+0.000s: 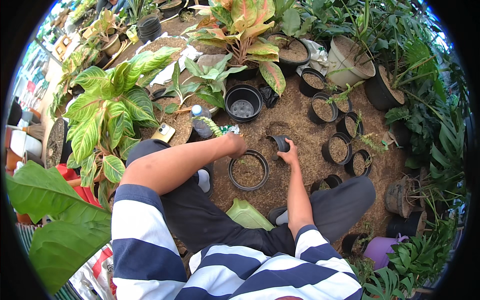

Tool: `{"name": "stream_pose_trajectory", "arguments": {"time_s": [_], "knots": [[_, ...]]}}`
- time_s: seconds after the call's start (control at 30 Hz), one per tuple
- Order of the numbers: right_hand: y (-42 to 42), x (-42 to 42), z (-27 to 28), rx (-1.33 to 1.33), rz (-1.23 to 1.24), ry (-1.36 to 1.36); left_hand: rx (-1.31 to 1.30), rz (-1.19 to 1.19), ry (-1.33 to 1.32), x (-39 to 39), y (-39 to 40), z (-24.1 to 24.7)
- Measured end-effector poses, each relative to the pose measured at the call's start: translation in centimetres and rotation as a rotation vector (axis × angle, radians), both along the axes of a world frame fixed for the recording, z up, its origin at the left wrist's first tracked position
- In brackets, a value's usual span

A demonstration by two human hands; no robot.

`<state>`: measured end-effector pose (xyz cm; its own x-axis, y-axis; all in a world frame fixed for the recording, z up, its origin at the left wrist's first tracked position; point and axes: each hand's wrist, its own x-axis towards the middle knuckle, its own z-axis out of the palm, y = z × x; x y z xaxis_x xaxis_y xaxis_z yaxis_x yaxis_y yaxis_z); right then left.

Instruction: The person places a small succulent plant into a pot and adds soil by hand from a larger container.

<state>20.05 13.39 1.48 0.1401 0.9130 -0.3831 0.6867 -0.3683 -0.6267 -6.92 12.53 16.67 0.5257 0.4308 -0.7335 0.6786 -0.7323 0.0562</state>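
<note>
My left hand (pixel 237 146) is curled at the upper left rim of a round black plastic pot (pixel 248 185); its fingertips and anything in them are hidden. Loose brown growing medium lies inside that pot. A green fern frond (pixel 210 125) shows just beyond my left forearm, beside a clear plastic bottle with a blue cap (pixel 202 122); whether my hand touches the frond cannot be told. My right hand (pixel 289 152) grips a small black plastic pot (pixel 281 142), tilted on its side over the ground, thumb and fingers around its wall.
Several small filled black pots (pixel 337 148) stand at the right, some with ferns. An empty black pot (pixel 243 103) is farther forward. A phone (pixel 163 132) lies left of the bottle. A green plastic stool (pixel 247 214) is between my legs. Large leafy plants (pixel 123 93) crowd the sides.
</note>
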Motion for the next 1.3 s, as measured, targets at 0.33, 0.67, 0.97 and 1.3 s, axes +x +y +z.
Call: {"name": "stream_pose_trajectory", "arguments": {"time_s": [0.33, 0.67, 0.97, 1.3], "knots": [[-2.2, 1.9, 1.2, -0.139, -0.424, 0.776, -0.005, 0.02, -0.067, 0.2, -0.8, 1.4], [-1.2, 3.6, 9.6, -0.12, -0.16, 0.602, 0.004, -0.013, -0.059, 0.7, -0.6, 1.7], [-2.3, -0.1, 16.3, -0.348, 0.267, 0.477, 0.003, -0.006, -0.055, 0.9, -0.6, 1.1], [-3.7, -5.1, 18.1, -0.205, 0.378, 0.003, 0.014, 0.003, -0.07, 0.9, -1.1, 2.0]]}}
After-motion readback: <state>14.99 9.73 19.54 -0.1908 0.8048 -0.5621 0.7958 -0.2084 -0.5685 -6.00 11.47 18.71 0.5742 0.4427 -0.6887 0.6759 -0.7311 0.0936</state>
